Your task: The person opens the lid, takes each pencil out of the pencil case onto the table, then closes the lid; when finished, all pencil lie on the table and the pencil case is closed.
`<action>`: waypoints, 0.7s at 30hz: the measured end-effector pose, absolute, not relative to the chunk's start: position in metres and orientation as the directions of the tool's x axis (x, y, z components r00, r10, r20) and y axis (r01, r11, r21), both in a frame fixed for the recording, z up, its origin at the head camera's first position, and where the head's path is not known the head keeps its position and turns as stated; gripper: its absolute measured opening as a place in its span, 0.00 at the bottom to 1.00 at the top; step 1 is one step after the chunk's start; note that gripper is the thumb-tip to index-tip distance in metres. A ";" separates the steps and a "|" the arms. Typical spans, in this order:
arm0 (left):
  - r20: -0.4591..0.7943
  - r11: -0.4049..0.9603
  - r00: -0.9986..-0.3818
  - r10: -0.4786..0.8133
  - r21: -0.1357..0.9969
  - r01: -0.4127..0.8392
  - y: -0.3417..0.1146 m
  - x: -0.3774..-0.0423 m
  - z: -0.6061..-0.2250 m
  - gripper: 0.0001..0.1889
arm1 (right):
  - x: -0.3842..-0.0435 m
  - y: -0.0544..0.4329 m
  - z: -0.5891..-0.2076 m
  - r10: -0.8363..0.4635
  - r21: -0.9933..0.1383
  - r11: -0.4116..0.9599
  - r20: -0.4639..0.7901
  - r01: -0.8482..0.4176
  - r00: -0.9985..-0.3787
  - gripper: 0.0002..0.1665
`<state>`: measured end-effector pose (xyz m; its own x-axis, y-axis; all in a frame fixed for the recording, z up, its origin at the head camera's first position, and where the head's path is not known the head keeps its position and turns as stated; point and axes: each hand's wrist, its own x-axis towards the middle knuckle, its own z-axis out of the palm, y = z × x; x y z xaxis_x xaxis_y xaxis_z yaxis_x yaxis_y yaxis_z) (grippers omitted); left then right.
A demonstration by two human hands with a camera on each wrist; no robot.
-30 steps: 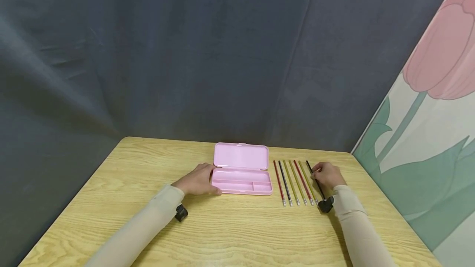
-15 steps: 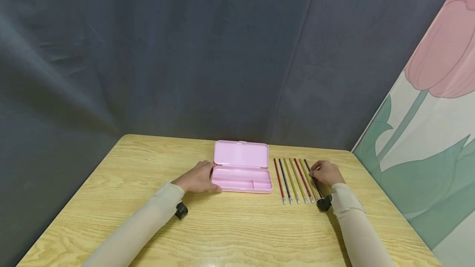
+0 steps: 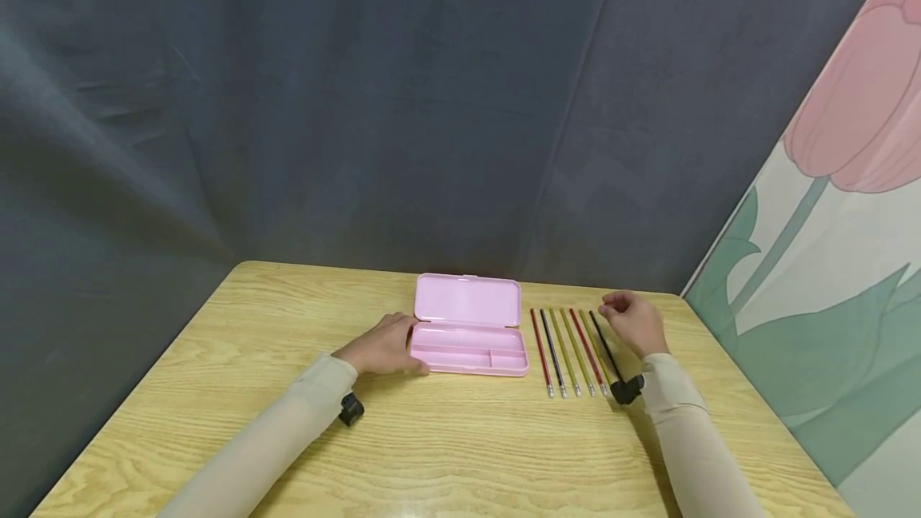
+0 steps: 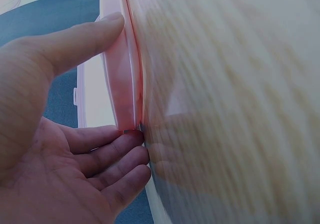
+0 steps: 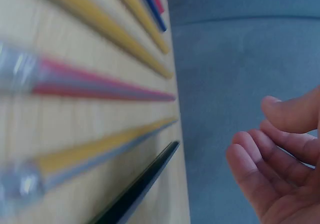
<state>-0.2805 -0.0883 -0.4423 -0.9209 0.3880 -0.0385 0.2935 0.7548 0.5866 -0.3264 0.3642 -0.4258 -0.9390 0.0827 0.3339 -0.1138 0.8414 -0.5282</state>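
Observation:
A pink pencil case point(image 3: 452, 360) lies open on the table, its lid point(image 3: 468, 300) folded back. My left hand point(image 3: 381, 348) holds the case's left end. In the left wrist view the thumb lies along the front wall point(image 4: 120, 79), with the fingertips at the end corner. A black pencil point(image 3: 606, 344) lies at the right end of a row of pencils. My right hand point(image 3: 635, 324) is raised above and to the right of its far end. The right wrist view shows the fingers point(image 5: 245, 159) loosely bent, apart from the pencil, with nothing between them.
Left of the black pencil, several pencils lie side by side: yellow ones point(image 3: 596, 350), red ones point(image 3: 588, 350) and a dark blue one point(image 3: 552, 352). Silver eraser ends face me. A dark curtain point(image 3: 396, 102) hangs behind the table point(image 3: 432, 454), and a tulip-painted wall point(image 3: 791, 302) stands at right.
My right hand has let go of the black pencil and lifted up and away from it. The pencil now lies slightly closer to its yellow neighbour. My left hand stays at the case.

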 end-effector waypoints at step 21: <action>-0.043 0.752 -0.919 0.391 0.590 0.292 -0.085 -0.279 -0.440 0.45 | -0.329 0.282 -0.403 0.002 -0.661 0.704 0.366 -0.259 -0.931 0.14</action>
<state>-0.2793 -0.0854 -0.4405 -0.9194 0.3910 -0.0432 0.2922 0.7524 0.5904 -0.3288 0.2825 -0.4028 -0.9306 0.0019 0.3662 -0.2587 0.7042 -0.6611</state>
